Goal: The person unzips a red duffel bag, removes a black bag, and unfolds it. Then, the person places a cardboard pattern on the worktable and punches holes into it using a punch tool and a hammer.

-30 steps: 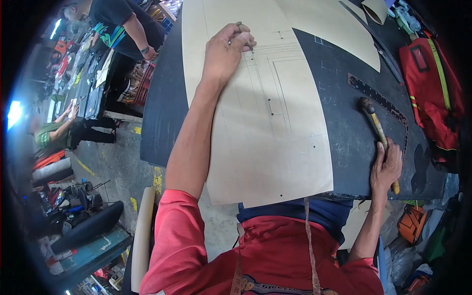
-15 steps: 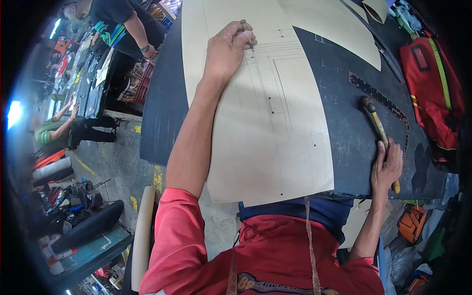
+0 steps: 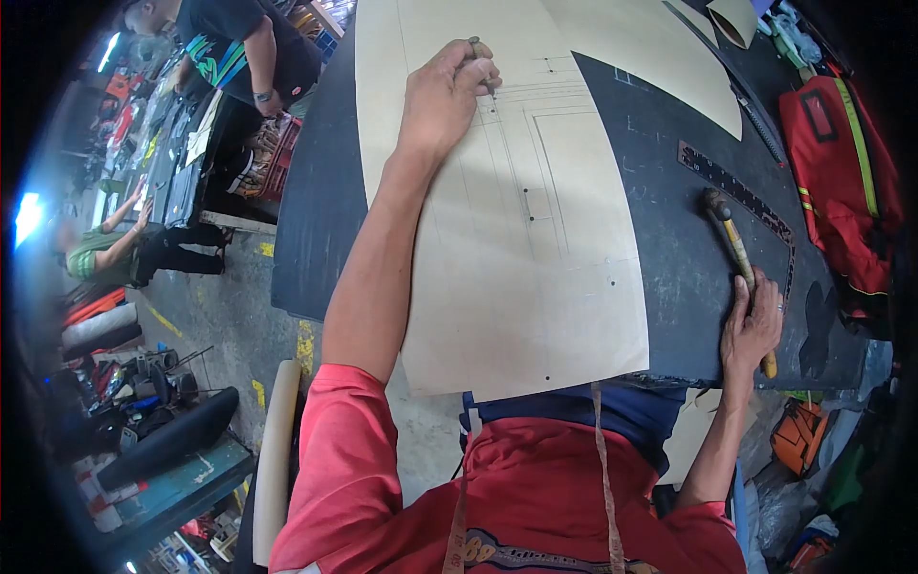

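Observation:
My left hand (image 3: 442, 100) is closed around a short hole punch (image 3: 474, 48), whose lower end meets a beige pattern sheet (image 3: 478, 306) near some pencil lines. Ruled lines and several small dark holes mark the sheet. Over on the right, my right hand (image 3: 752, 325) wraps the yellow handle of a hammer (image 3: 732, 234). The dark hammer head points away from me, above the black tabletop. A metal L-square (image 3: 736, 184) lies just beyond it.
More beige sheet (image 3: 660, 57) covers the far side of the black table (image 3: 660, 287). A red bag (image 3: 832, 182) sits at the right edge. Two other people work at left, one in a black shirt (image 3: 225, 38). A tape measure (image 3: 604, 469) hangs from my neck.
Both hands, the punch and the hammer keep their places. The left strand of the tape measure has shifted slightly, and the person in black has leaned and moved an arm a little.

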`<control>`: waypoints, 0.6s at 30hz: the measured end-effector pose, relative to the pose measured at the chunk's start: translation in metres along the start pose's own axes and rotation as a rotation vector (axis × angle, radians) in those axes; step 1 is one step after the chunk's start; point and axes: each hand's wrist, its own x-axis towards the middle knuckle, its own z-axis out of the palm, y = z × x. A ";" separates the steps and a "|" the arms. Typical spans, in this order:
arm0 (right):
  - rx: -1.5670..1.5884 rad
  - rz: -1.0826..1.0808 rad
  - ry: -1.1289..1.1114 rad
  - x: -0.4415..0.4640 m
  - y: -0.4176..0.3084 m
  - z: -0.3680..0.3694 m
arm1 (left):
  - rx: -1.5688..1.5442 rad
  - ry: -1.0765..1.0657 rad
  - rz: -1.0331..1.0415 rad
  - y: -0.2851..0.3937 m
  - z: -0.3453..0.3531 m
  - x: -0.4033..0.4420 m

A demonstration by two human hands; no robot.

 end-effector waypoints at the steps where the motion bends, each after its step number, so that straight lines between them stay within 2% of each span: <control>1: -0.002 -0.003 0.004 0.000 0.000 0.000 | -0.004 0.001 0.005 -0.001 0.000 0.000; 18: -0.007 0.006 -0.012 0.000 -0.001 0.000 | 0.008 -0.019 0.026 0.001 0.000 0.000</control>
